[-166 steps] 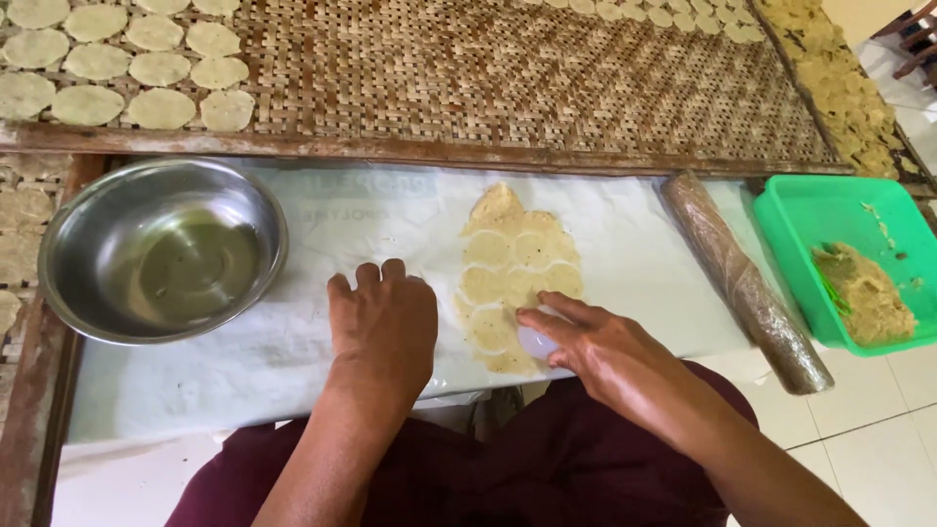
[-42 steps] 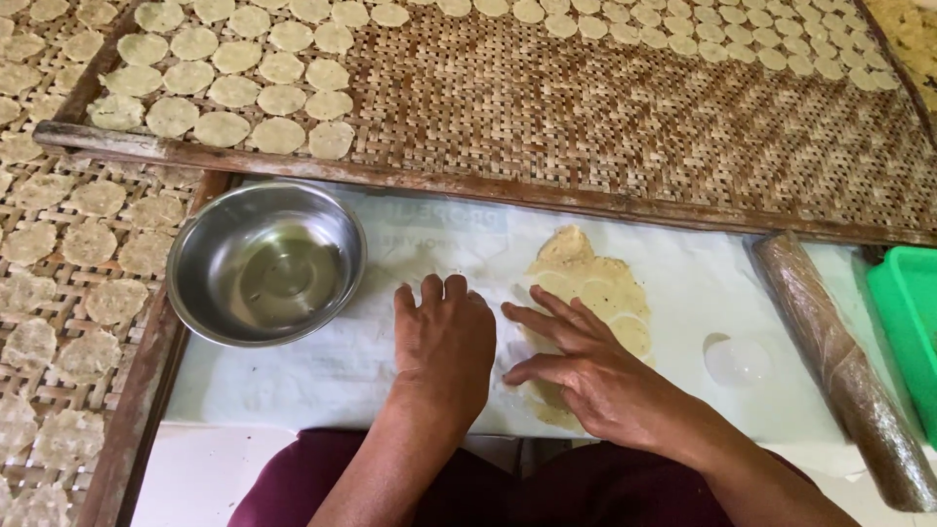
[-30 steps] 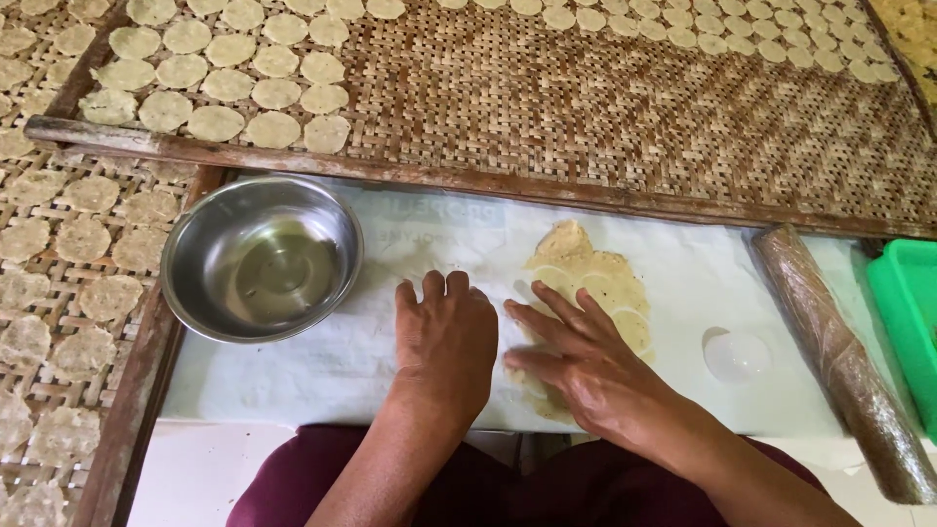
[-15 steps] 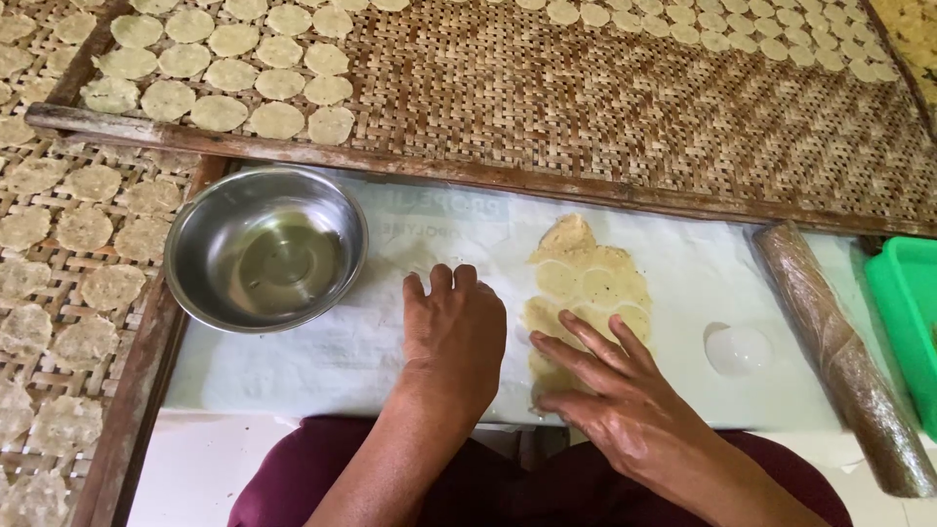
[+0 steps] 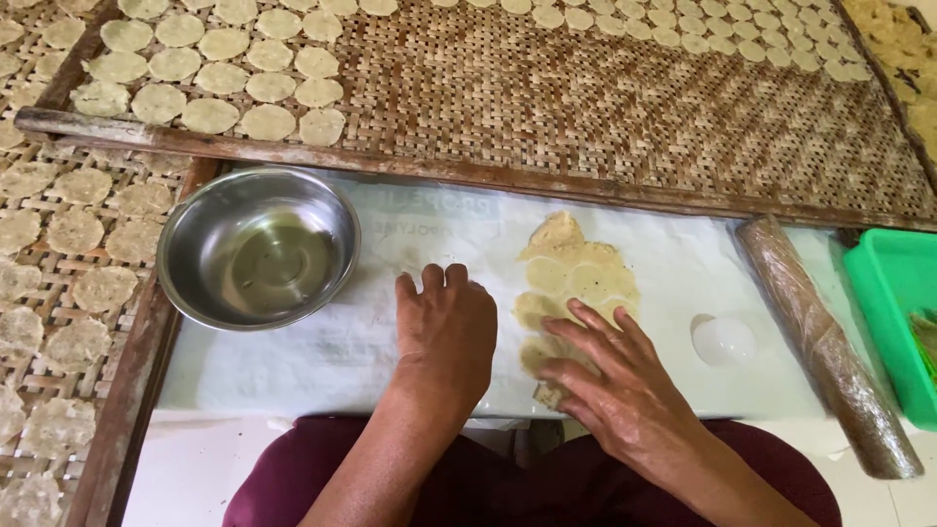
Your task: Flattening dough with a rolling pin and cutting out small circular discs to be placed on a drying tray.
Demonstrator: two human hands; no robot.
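Observation:
A thin sheet of pale yellow dough [image 5: 574, 278], marked with cut rounds, lies on a white plastic-covered board [image 5: 322, 342]. My left hand [image 5: 446, 327] rests flat on the board just left of the dough, fingers together. Fingers spread, my right hand [image 5: 610, 376] presses on the near end of the dough sheet; nothing is gripped in it. A small clear round cutter [image 5: 724, 340] lies on the board to the right of that hand.
A steel bowl [image 5: 258, 247] with a little water stands at the board's left. A wrapped rolling pin [image 5: 825, 342] lies at the right, beside a green tray [image 5: 893, 312]. Woven bamboo racks [image 5: 586, 98] holding several dough discs [image 5: 210, 73] lie beyond and left.
The cutter left my right hand and now lies on the board. My right hand slid from the dough's middle toward its near end. The left hand stays flat.

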